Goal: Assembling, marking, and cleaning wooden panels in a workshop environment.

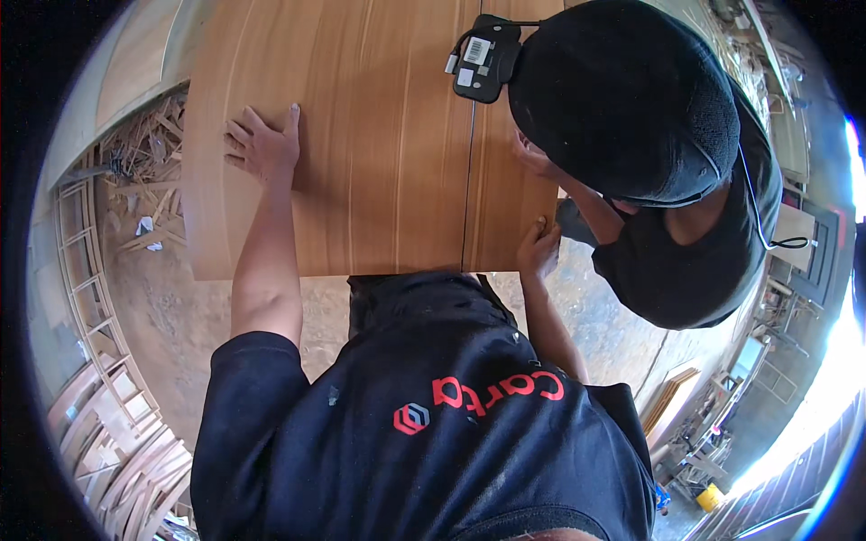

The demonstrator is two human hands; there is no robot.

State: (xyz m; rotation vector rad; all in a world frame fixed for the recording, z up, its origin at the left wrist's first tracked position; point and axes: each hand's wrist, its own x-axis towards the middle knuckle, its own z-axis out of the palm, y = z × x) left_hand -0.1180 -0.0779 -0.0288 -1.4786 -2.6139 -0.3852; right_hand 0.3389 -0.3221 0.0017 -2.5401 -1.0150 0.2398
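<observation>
A large wood-grain panel (361, 162) lies in front of me, with a dark straight line or gap (471, 153) running along it toward its right side. On the panel's left part my left hand (264, 147) rests flat, fingers spread and holding nothing. My right hand (539, 248) grips the panel's narrower strip (501, 216) at its near right corner; some of its fingers are hidden. Across from it, a co-worker's hand (534, 159) touches the same strip's right edge, partly covered by their head.
The co-worker in a black cap (622, 99) leans in close on the right, with a cabled black device (487, 59) on the cap. Wood scraps (153, 149) litter the floor at left, beside a slatted wooden frame (86, 270). Curved wood pieces (135, 478) are stacked lower left.
</observation>
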